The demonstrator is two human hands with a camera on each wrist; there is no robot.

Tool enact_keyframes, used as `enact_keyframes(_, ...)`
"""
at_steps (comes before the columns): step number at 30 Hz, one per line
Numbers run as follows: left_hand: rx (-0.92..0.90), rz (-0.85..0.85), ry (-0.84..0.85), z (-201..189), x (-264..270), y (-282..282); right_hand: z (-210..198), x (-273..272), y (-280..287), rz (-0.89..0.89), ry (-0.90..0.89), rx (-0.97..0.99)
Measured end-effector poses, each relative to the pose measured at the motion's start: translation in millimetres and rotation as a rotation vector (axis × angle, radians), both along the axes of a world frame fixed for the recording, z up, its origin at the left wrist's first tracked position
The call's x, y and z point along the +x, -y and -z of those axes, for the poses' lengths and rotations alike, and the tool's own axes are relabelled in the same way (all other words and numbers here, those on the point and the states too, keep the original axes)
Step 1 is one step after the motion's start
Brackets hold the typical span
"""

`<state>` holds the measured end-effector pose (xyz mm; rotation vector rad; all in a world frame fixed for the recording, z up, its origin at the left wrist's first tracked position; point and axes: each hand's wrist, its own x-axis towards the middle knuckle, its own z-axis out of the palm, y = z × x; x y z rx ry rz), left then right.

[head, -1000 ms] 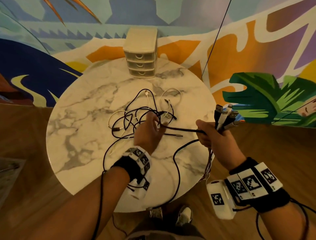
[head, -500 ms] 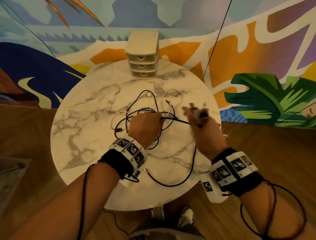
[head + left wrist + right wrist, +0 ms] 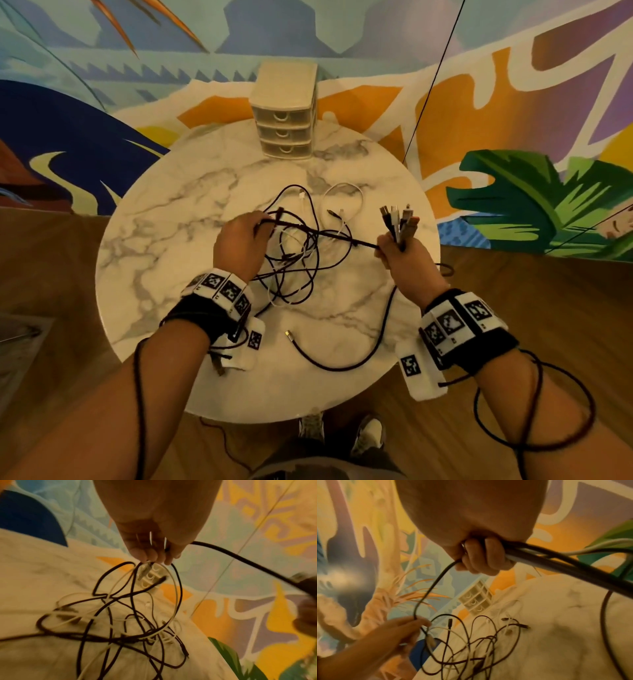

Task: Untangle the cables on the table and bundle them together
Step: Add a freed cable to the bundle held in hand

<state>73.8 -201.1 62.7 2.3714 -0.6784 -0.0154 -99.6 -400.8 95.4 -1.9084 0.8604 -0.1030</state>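
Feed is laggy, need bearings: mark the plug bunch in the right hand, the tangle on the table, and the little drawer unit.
plug bunch [image 3: 399, 219], head view, on the upright connectors.
tangle [image 3: 298, 260], head view, on crossing loops.
drawer unit [image 3: 284, 132], head view, middle drawer front.

The bench [image 3: 164, 260] under my hands has a smooth, polished marble-look top, cream with grey veining and a soft sheen. On it, the tangled cables [image 3: 301, 260] are dark cords that look matt and finely braided, mixed with smooth white rubbery ones. The plugs [image 3: 399, 219] sticking up from my right hand's grip have shiny metal tips and plastic bodies. A small drawer unit [image 3: 286, 113] looks like matt cream plastic with translucent drawer fronts. The floor [image 3: 534, 291] is warm brown wood with visible grain. My wristbands [image 3: 466, 325] are black cloth.
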Motion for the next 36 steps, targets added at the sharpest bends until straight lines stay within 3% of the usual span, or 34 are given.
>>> enact_keyframes(3,-0.011,0.044,0.099,-6.9,-1.3,-5.7,1.9,-8.5,9.1,-0.024,-0.071,0.008)
enact_keyframes(5,0.017,0.092,0.038,-2.7,-1.0,-15.1,-0.4,-11.4,15.8,0.08,-0.006,0.021)
enact_keyframes(8,0.257,0.24,-0.125,1.4,-8.0,-24.3,5.9,-10.5,25.0,0.235,0.102,0.049)
enact_keyframes(9,0.24,0.242,-0.231,-4.5,-12.2,-23.2,9.1,-10.7,26.6,0.262,0.106,0.053)
enact_keyframes(11,0.02,0.19,-0.372,-21.3,-21.2,-14.8,19.2,-14.2,33.8,0.328,0.092,0.05)
enact_keyframes(14,-0.227,0.272,-0.441,-56.5,-42.5,0.3,30.3,-25.9,47.5,0.42,0.037,0.055)
enact_keyframes(16,-0.115,0.517,-0.304,-65.0,-67.0,10.1,33.4,-36.6,60.3,0.49,0.007,0.061)
enact_keyframes(19,0.311,0.843,-0.071,-48.4,-96.1,19.4,32.8,-47.8,73.5,0.545,0.043,0.049)
enact_keyframes(21,0.528,0.932,-0.095,-38.2,-100.1,26.3,32.7,-54.5,74.2,0.522,0.042,0.033)
enact_keyframes(22,0.546,0.945,-0.117,-38.5,-97.0,30.8,34.2,-57.6,74.0,0.507,0.025,0.024)
enact_keyframes(24,0.37,0.826,-0.259,-49.2,-91.2,43.1,37.6,-69.6,75.4,0.478,-0.019,0.027)
enact_keyframes(26,0.052,0.588,-0.47,-67.6,-87.2,57.2,41.9,-85.2,79.0,0.394,-0.109,0.011)
enact_keyframes(28,-0.154,0.476,-0.531,-89.3,-87.6,70.9,34.5,-96.1,76.4,0.316,-0.124,-0.067)
enact_keyframes(31,-0.106,0.595,-0.397,-114.0,-103.9,93.2,3.0,-95.9,61.8,0.249,0.188,-0.075)
enact_keyframes(33,-0.058,0.684,-0.343,-124.9,-118.5,106.6,-22.5,-88.2,44.1,0.103,0.352,0.043)
enact_keyframes(36,-0.076,0.712,-0.375,-137.3,-132.4,124.3,-50.8,-80.1,20.5,-0.082,0.445,0.213)
